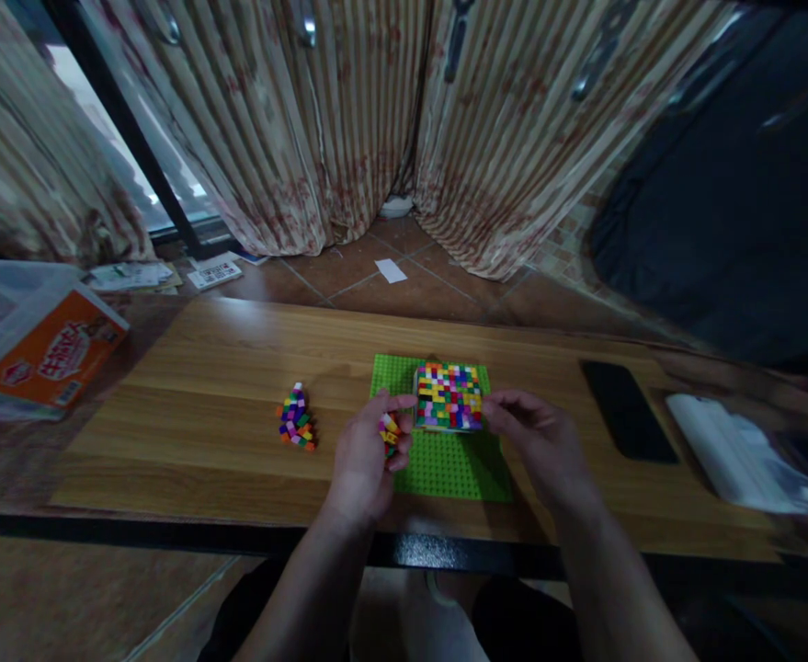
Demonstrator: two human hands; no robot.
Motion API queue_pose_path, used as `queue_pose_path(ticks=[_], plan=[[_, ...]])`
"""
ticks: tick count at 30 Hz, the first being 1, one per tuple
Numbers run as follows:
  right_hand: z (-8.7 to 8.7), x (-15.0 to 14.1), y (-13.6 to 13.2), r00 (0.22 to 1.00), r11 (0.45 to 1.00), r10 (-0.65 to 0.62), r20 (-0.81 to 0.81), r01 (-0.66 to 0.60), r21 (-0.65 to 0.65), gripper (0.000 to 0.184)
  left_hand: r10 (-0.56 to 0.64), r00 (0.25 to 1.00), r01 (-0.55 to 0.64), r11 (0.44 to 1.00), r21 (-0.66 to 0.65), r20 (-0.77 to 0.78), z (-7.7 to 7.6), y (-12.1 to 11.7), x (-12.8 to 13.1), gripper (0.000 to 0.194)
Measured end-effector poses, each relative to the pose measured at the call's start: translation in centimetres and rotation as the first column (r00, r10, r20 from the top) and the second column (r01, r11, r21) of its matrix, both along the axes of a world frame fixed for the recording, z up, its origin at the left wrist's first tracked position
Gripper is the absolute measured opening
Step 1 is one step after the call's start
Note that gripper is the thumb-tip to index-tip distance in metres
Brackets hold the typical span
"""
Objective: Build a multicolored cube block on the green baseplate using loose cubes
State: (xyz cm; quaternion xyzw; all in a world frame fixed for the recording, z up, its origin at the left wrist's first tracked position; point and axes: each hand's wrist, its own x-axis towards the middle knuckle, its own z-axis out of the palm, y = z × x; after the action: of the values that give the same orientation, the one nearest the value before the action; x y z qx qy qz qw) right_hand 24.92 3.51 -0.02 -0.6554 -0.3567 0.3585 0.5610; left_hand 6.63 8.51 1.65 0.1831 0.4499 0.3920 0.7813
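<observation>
A green baseplate [438, 469] lies on the wooden table, bearing a block built of many small multicoloured toy bricks [449, 397]. At the block's left side, my left hand [370, 450] is curled around several loose bricks [390, 434], its index finger pointing at the block's edge. My right hand [541, 437] is at the block's right edge, thumb and fingertips pinched together; whatever they hold, if anything, is too small to make out. To the left, a small pile of loose coloured bricks [296, 421] lies on the table.
A black phone [628, 409] lies right of the baseplate, with a white plastic-wrapped pack [727, 450] beyond it. A clear plastic bin [10, 285] with an orange label stands at the far left. Papers [214, 272] lie behind the wooden table [203, 460], before striped curtains [348, 119].
</observation>
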Motion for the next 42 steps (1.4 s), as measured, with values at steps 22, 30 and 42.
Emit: queue_pose_path(ticks=[22,30,42], plan=[[-0.43,-0.21,0.1,0.949,0.994,-0.05,-0.312,0.018,-0.105,0.04,-0.005,1.0,0.005,1.0,0.008,0.012,-0.08,-0.01,0.08,0.033],[-0.6,-0.19,0.03,0.965,0.997,-0.017,-0.261,-0.004,-0.077,0.039,-0.015,1.0,0.015,1.0,0.0,0.003,-0.02,-0.12,0.29,0.03],[-0.12,-0.52,0.04,0.967,0.995,-0.027,-0.255,0.003,-0.096,0.04,-0.014,1.0,0.014,1.0,0.016,0.018,-0.1,-0.15,0.37,0.032]])
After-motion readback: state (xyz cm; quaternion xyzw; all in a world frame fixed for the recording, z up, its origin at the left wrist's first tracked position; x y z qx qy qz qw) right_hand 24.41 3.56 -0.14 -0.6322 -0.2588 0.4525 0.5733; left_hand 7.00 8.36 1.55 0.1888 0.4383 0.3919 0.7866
